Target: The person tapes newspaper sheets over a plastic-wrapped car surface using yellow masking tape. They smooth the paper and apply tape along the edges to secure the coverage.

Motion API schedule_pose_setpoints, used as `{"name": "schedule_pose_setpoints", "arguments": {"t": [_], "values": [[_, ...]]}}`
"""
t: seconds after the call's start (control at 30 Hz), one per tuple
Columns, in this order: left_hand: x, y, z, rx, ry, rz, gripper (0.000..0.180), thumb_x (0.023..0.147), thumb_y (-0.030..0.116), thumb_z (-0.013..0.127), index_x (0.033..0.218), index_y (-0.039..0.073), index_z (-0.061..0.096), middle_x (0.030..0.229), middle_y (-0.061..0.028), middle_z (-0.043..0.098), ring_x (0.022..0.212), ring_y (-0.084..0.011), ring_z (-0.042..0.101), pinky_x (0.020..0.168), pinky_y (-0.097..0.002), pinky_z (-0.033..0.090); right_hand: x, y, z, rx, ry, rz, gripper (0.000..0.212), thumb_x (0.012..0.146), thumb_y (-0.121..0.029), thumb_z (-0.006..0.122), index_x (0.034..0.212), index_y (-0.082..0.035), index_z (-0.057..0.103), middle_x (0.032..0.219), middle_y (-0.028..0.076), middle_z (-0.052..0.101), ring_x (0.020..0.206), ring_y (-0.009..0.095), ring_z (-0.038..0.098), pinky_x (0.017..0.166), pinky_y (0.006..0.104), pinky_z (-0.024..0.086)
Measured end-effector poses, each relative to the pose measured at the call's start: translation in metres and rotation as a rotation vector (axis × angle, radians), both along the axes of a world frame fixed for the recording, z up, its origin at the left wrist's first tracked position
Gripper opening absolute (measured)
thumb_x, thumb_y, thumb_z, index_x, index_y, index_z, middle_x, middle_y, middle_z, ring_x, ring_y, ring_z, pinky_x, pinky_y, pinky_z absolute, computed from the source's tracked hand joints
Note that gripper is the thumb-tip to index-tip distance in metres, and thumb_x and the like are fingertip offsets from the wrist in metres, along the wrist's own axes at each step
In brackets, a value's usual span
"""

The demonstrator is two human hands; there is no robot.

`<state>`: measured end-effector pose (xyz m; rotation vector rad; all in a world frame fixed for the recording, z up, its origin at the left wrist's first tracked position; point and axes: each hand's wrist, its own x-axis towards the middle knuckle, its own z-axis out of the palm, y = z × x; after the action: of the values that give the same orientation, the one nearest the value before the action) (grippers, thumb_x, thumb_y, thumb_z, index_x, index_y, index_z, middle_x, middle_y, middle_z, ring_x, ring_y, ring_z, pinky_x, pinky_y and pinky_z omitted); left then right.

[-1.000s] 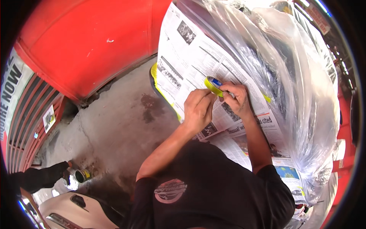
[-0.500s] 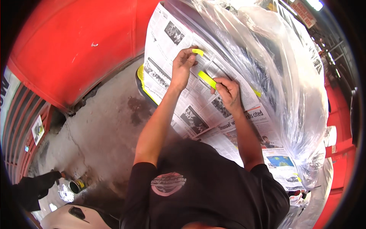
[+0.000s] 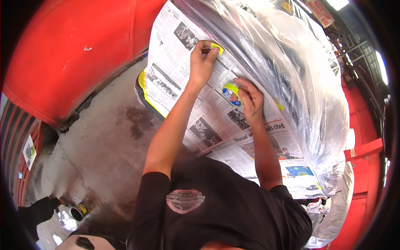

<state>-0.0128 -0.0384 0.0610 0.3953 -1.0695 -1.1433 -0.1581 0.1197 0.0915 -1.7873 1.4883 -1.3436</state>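
Observation:
Between the thumb and fingers of my left hand (image 3: 202,64) is a short strip of yellow masking tape (image 3: 217,48), close to the upper edge of the newspaper. My right hand (image 3: 252,102) grips a roll of yellow masking tape (image 3: 230,95), its blue-printed core facing me. Both hands are over the newspaper sheets (image 3: 166,62), which cover a large sloping surface. Crumpled clear plastic sheeting (image 3: 308,96) drapes beyond them. A bit of yellow tape (image 3: 279,106) sticks where paper and plastic meet, right of my right hand.
A big red panel (image 3: 79,54) rises at the left. Below it lies stained concrete floor (image 3: 106,125). An open can (image 3: 79,211) stands lower left, beside another person's dark sleeve (image 3: 37,214). Yellow-and-black edging (image 3: 146,93) borders the paper. Red metalwork (image 3: 362,154) stands at the right.
My left hand has moved up slightly with the tape strip. My right hand has turned the roll, so its core now shows instead of its edge. The whole view has shifted a little.

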Motion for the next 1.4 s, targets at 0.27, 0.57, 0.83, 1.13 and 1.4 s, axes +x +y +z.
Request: {"name": "schedule_pose_setpoints", "arguments": {"t": [0.27, 0.57, 0.83, 1.13, 1.4], "values": [[0.0, -0.007, -0.009, 0.047, -0.056, 0.011, 0.022, 0.098, 0.009, 0.071, 0.116, 0.0, 0.062, 0.103, -0.01, 0.071, 0.095, -0.0156, 0.064, 0.083, -0.0313, 0.053, 0.009, -0.001, -0.002, 0.051, 0.066, -0.074, 0.035, 0.101, 0.0, 0.052, 0.134, 0.007, 0.063, 0.09, 0.01, 0.071, 0.081, 0.014, 0.065, 0.079, 0.0282, 0.052], [-0.002, -0.008, -0.012, 0.063, 0.019, -0.001, 0.017, 0.099, 0.004, 0.069, 0.112, 0.0, 0.061, 0.096, -0.0058, 0.066, 0.086, -0.0124, 0.06, 0.078, -0.0285, 0.051, 0.009, -0.005, -0.002, 0.066, 0.085, -0.122, 0.038, 0.099, 0.003, 0.052, 0.135, 0.007, 0.063, 0.09, 0.011, 0.072, 0.08, 0.014, 0.065, 0.079, 0.0285, 0.053], [-0.002, -0.009, -0.016, 0.069, 0.011, 0.008, 0.017, 0.099, 0.007, 0.07, 0.112, 0.0, 0.062, 0.098, -0.0069, 0.067, 0.088, -0.014, 0.06, 0.079, -0.0306, 0.052, 0.014, -0.005, 0.004, 0.089, 0.159, -0.117, 0.038, 0.099, 0.003, 0.051, 0.135, 0.007, 0.062, 0.089, 0.011, 0.072, 0.08, 0.014, 0.065, 0.08, 0.0286, 0.053], [-0.005, -0.021, -0.005, 0.07, -0.016, 0.02, 0.015, 0.096, 0.007, 0.074, 0.103, 0.0, 0.062, 0.087, -0.0038, 0.06, 0.075, -0.0116, 0.052, 0.068, -0.0285, 0.047, 0.012, -0.006, 0.001, 0.105, 0.149, -0.125, 0.039, 0.099, 0.003, 0.05, 0.136, 0.008, 0.061, 0.087, 0.011, 0.072, 0.079, 0.014, 0.065, 0.079, 0.0288, 0.052], [-0.008, -0.026, -0.009, 0.096, 0.096, -0.006, 0.013, 0.1, 0.008, 0.071, 0.107, 0.0, 0.064, 0.097, -0.0033, 0.065, 0.083, -0.0094, 0.059, 0.072, -0.0254, 0.049, 0.011, -0.006, 0.001, 0.085, 0.212, -0.119, 0.038, 0.097, 0.001, 0.052, 0.134, 0.006, 0.064, 0.084, 0.011, 0.072, 0.077, 0.015, 0.066, 0.078, 0.0298, 0.054]]}}
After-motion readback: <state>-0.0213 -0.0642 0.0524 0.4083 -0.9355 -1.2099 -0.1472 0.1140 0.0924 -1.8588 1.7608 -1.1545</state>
